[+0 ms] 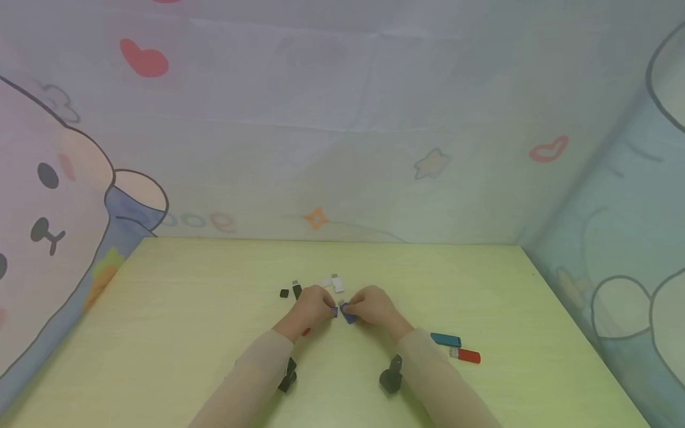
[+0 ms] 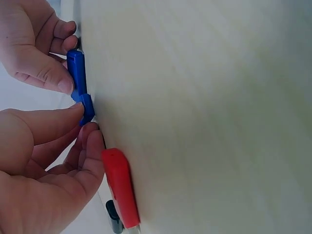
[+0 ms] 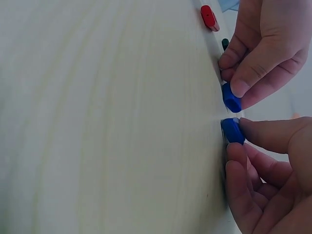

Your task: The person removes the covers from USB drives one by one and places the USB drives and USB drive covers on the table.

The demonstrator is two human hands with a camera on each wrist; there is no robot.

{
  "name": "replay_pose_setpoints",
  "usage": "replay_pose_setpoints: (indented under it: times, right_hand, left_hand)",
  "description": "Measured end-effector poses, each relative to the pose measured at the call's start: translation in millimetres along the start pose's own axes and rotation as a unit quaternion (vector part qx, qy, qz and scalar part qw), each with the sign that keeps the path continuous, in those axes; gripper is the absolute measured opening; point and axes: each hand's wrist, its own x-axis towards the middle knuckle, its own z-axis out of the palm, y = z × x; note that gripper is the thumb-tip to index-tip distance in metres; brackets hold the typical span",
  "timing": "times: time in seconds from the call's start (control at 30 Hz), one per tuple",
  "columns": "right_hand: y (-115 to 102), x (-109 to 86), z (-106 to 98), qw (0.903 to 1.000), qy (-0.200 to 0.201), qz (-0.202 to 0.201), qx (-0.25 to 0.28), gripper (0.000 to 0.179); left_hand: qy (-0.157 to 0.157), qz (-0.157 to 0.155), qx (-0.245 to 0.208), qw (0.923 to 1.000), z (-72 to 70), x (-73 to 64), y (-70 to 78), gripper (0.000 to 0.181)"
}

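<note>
Blue USB stick (image 1: 349, 315), light and stiff, we judge, suits side pinching: right hand (image 1: 373, 305) pinches it, left hand (image 1: 312, 306) its cap (image 3: 232, 103).

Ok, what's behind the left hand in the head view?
The black stick: its metal plug and part of its body show; the left hand hides the rest. One end of a red stick shows; the wrist covers the remainder.

The person's left sleeve (image 1: 248, 377) and right sleeve (image 1: 446, 380) are plain, pale cream. A blocky black device (image 1: 288, 380) adjoins the left, a rounded black device (image 1: 391, 380) the right.
</note>
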Motion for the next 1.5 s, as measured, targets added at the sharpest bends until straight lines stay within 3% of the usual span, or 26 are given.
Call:
replay_pose_setpoints:
  times: [0.93,1.07,1.17,1.5]
  right_hand:
    - [1.0,1.0,-3.9,1.0,0.0,0.0,-0.006,0.019]
    - [0.0,-0.8,-15.1,0.9999,0.006,-0.009,0.002,0.021]
    - [-2.7,-5.9,-26.6,0.9996,0.013,-0.024,0.003,0.024]
    - [-12.3,-36.1,-65.6,0.9966,0.015,-0.078,-0.021,0.031]
  left_hand:
    - [-0.012,0.024,0.02,0.9994,-8.9,-4.3,0.9,0.016]
    - [-0.01,0.024,0.021,0.9994,-15.8,-7.6,9.1,0.032]
    - [0.0,0.032,0.019,0.9993,-20.8,-10.6,16.8,0.033]
    - [0.032,0.114,0.006,0.993,-27.9,-23.4,48.0,0.032]
